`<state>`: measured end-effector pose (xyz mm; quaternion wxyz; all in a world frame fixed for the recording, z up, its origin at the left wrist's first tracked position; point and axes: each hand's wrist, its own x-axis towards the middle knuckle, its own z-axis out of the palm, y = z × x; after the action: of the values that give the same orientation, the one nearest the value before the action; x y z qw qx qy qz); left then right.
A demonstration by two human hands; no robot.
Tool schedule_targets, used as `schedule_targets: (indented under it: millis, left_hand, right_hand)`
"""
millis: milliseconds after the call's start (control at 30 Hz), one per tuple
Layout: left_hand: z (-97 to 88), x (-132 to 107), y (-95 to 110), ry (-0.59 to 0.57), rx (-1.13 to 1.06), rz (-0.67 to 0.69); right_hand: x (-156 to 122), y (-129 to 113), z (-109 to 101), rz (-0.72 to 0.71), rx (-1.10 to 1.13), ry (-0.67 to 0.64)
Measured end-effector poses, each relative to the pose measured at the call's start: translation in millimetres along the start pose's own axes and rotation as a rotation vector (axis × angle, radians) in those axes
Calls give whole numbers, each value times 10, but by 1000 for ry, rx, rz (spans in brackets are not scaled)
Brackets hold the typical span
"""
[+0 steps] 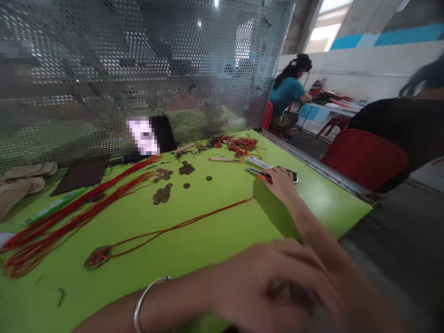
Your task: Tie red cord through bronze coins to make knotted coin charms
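My right hand [280,181] reaches across the green table, its fingers bent over what look like scissors with a dark and red handle [266,176]; the blade points left. Beside it lies a flat silver tool [260,163], partly hidden by the hand. My left hand [274,282], with a silver bangle [139,307] on the wrist, is close to the camera and blurred; its fingers cannot be made out clearly. A ring of coins bound with red cord [99,257] lies at the left, its doubled cord [194,223] stretching right across the table.
Loose coins [162,193] lie mid-table, near bundles of red cord [79,212]. Behind are a wooden-handled tool [222,160], a heap of red knotted pieces [243,145], a phone [144,134] and a perforated metal screen [194,69]. People sit at the right, one on a red chair [364,159].
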<state>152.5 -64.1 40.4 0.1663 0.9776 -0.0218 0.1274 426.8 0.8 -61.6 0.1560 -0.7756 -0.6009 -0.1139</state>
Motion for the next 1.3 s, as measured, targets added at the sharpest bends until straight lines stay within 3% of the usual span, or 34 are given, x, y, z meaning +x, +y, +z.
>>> schedule_targets:
  millis: [100,233,367,467,633,867,1067,1167,1233,1300]
  left_hand:
    - [251,211,-500,82,4,-271]
    - [604,156,-911,14,311,-443]
    - [646,68,-1027,15,434,-444]
    - [623,75,-1039,23,448,-433]
    - [642,87,-1028,13,458,-426]
    - [682,69,-1043,13,460,-402]
    - [621,89,-920,5,470,-369]
    - [426,-63,-766,11,433,-281]
    - [210,-322,-687,1,385,-312]
    - [-43,-719,-655,-3,342,-492]
  right_hand:
    - [-2,-74,-44,-6,-19,56]
    - [243,-293,-120,-144,-11,84]
    - [777,-614,-83,-324,-58,-112]
    - [1106,-821,42,-362,-85,-183]
    - [1259,-933,254,-360,-99,-205]
    - [1225,-899,273,-317,-38,-131]
    - [895,-945,-106,-307,107,100]
    - [518,-892,-300,-327,353,216]
    - [249,-823,-365,-400,489,134]
    - [16,-748,-368,-458,563,8]
